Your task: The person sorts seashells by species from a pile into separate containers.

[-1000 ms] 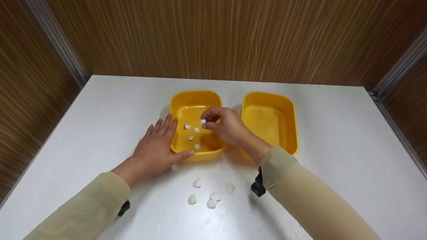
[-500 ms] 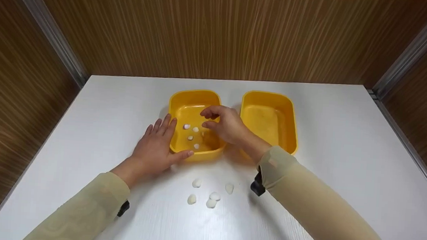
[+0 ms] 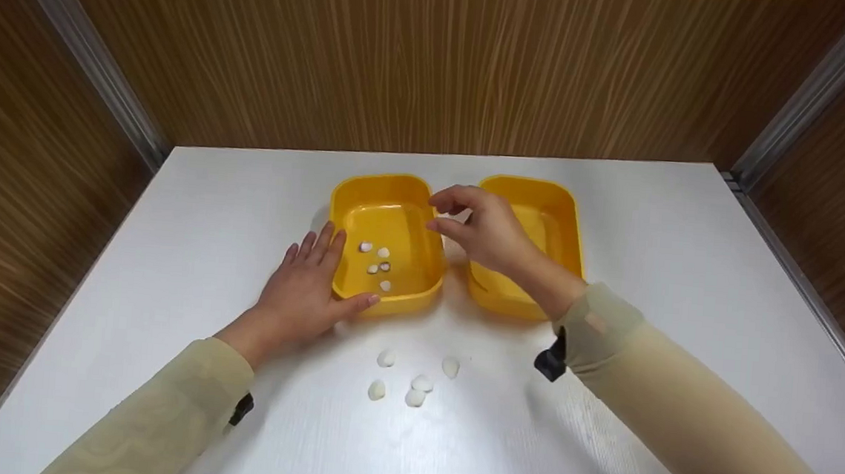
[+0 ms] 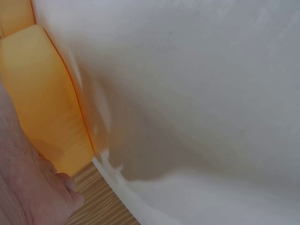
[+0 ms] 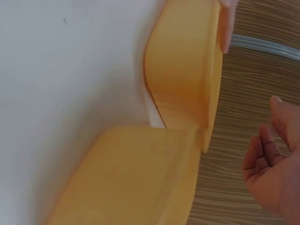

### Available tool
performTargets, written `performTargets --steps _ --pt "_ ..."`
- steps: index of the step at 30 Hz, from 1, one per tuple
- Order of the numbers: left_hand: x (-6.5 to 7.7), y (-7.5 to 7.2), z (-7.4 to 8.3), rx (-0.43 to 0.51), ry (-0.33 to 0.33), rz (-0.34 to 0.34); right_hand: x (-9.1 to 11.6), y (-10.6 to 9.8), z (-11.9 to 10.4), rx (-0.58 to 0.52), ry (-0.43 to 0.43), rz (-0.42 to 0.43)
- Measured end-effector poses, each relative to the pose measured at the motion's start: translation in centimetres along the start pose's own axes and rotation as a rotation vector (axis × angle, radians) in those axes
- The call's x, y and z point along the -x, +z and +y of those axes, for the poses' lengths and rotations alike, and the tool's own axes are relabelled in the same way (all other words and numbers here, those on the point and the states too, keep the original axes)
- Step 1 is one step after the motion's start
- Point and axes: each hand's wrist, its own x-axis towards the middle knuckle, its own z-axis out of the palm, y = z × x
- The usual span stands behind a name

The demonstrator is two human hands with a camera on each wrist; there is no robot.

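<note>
On the white table, one yellow bin touches your spread left hand; a second yellow bin stands partly beneath your released, loosely bent right hand. Five white pebble-like lumps lie nearer you than both hands; five smaller-looking lumps lie inside the first bin.

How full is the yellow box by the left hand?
Only a little full: five small white pieces lie on the floor of the yellow box, with lots of bare yellow showing.

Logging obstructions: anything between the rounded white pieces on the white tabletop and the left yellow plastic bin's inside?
Yes: the near wall of that bin, its left end by the thumb of the left grip.
</note>
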Motion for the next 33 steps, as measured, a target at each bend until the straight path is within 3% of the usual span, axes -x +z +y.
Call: performTargets --steps 4,11,20,28,33 --pt "-0.2 0.0 -0.1 0.000 0.008 0.011 1.2 -2.0 0.1 0.009 0.027 0.022" --pt "-0.2 0.2 -0.6 0.002 0.013 0.021 3.4 -4.5 1.0 0.079 -0.059 0.129" --pt "0.0 0.3 -1.0 0.006 0.014 0.033 6.2 -6.3 3.3 0.187 0.009 0.172" --pt "0.1 0.3 -1.0 0.002 -0.004 0.020 8.3 -6.7 5.9 0.270 0.179 0.068" --pt "0.0 0.3 -1.0 0.011 -0.012 0.015 9.1 -6.5 7.3 0.315 0.234 -0.013"
